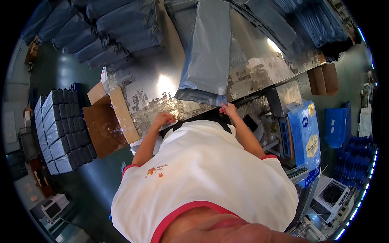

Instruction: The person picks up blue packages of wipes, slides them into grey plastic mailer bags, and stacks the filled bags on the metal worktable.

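A long grey-blue plastic bag [206, 56], filled flat, lies on the metal table with its near end at the front edge. My right hand [228, 109] pinches the near right corner of this bag between thumb and fingers. To the left, my left hand [163, 118] is closed at the table's front edge, apart from the bag. A small pale, shiny bit shows at its fingertips, too small to name.
Scraps of tape cover the front of the metal table [142, 81]. Stacked grey bags [125, 24] fill its far left. An open cardboard box [103, 125] stands at the left edge, with another bag stack [60, 129] beyond. A blue plastic pack [304, 137] stands on the right.
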Tool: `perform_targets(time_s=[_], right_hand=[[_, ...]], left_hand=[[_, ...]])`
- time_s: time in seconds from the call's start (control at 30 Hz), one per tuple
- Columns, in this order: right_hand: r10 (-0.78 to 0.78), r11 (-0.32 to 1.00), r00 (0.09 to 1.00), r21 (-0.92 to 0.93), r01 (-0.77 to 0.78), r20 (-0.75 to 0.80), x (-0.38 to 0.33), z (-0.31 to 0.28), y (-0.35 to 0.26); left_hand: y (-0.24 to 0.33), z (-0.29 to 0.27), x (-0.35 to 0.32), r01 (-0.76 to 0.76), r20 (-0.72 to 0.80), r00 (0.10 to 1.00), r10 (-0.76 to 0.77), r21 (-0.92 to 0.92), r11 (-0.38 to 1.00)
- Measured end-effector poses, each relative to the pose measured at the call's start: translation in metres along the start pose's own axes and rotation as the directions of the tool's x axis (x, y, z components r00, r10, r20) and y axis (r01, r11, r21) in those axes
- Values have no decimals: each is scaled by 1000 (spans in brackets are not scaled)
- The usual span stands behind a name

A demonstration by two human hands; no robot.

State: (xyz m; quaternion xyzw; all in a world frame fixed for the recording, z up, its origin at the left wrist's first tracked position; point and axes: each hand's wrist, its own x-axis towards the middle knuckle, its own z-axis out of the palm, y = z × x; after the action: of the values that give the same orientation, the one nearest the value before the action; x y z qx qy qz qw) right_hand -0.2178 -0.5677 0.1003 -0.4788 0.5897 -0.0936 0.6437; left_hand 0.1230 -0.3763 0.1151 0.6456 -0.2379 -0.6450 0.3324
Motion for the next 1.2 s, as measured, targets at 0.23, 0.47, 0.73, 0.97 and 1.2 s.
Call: perform_targets(time_s=[0.23,0.47,0.73,0.97,1.2], right_hand=[[134,943,991,307,-129,6,-3,-6,-2],[31,954,999,299,-24,-19,-10,5,-1],[109,942,994,320,-99,-14,-10,1,-2],[-42,997,976,54,55,-215,6,7,-11],[-209,960,909,-254,120,-360,30,-8,-10]], left_hand=[[-53,-105,-39,-109,-362,923,132,84,991],[-15,9,20,-375,-137,900,415,245,894],[48,134,55,-488,266,818,510,792,368],[20,108,29,-557,452,827,335,744,369],[-18,27,-5,-501,257,848,463,673,544]])
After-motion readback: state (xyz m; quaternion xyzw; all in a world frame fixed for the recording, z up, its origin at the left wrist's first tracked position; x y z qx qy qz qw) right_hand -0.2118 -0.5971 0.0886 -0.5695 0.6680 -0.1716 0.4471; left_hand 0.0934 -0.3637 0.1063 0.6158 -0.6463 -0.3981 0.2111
